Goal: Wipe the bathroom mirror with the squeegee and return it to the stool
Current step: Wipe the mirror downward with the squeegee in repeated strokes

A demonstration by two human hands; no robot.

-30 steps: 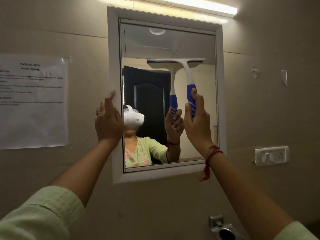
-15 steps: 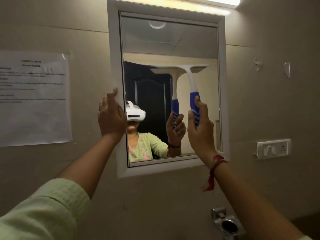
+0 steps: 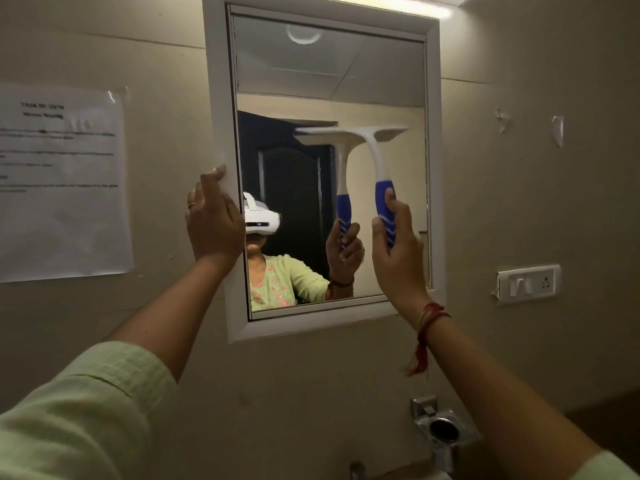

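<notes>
- Change: the squeegee [image 3: 375, 161] is travelling down the mirror [image 3: 329, 64]. Over the last second its blade is sitting progressively farther below the top of the glass, and it is now crossing the right half at about mid-height.
- The right hand [image 3: 398, 251] is descending with it, fingers and thumb wrapping tightly round the blue grip, with the handle pointing downward.
- The left hand [image 3: 213, 226] is staying where it was, fingers extended and lying against the left side of the mirror frame [image 3: 216, 98]. It is clasping nothing and appears to be steadying the mirror.
- Meaning for the task: a downward wiping stroke is judged to be under way. The glass below the blade is still waiting to be covered, and the left half probably needs its own pass. The return to the stool, which is not appearing in view, is not yet begun.
- Appearance of the tool: it is T-shaped, with a white head and neck and a blue handle carrying pale chevron stripes. The blade is lying level and meeting its own reflection along its edge, suggesting contact with the glass. Its left end is blurring.
- Surroundings: a paper notice [image 3: 62, 181] is hanging on the wall to the left, and a switch plate [image 3: 528, 284] is sitting to the right.
</notes>
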